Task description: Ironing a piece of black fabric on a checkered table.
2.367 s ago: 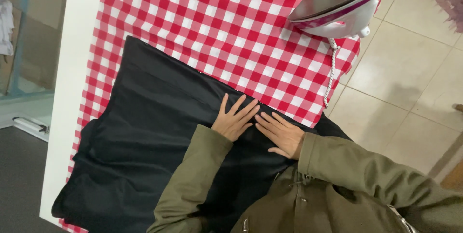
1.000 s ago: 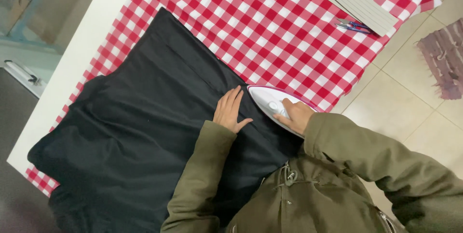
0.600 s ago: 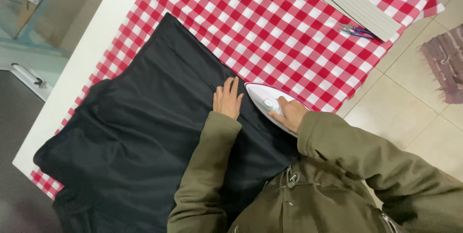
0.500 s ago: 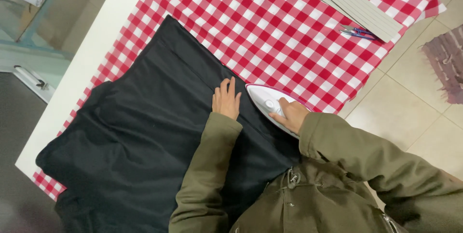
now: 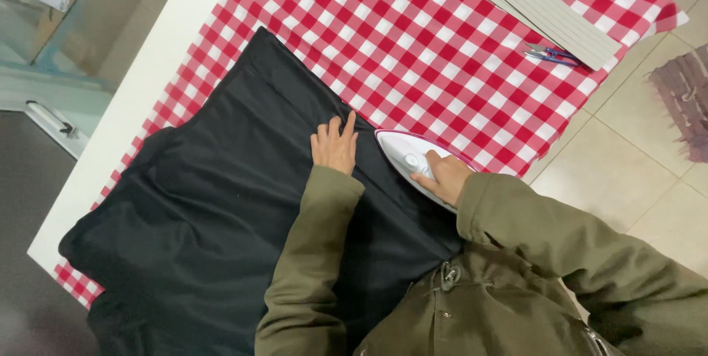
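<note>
**Iron on dark cloth, both hands engaged**

The left hand (image 5: 335,148) lies flat and open on the black fabric (image 5: 221,201), palm down, fingers stretched out and slightly spread, gripping nothing. The right hand (image 5: 442,175) is closed over the handle of the white iron (image 5: 405,161), whose pointed nose lies just beside the fingertips of the left hand. The iron rests on the black fabric close to the cloth's edge, with a pink rim showing along its outline.

The black fabric spreads away from both hands, mainly to the left of the left hand and back toward the person's body, and it covers a large part of the red-and-white checked cloth (image 5: 442,39). That checked cloth lies over the white desk (image 5: 147,83), bare along the side far to the left of the left hand.

Well apart from the right hand, at the far end of the desk, lies a grey ribbed mat (image 5: 538,2), and just beside its edge sits a small pair of snips (image 5: 549,54) on the checked cloth. Both sleeves (image 5: 310,253) are olive green. To the right of the right hand is tiled floor (image 5: 612,149) with a purple rug (image 5: 686,105) at the frame's edge.
</note>
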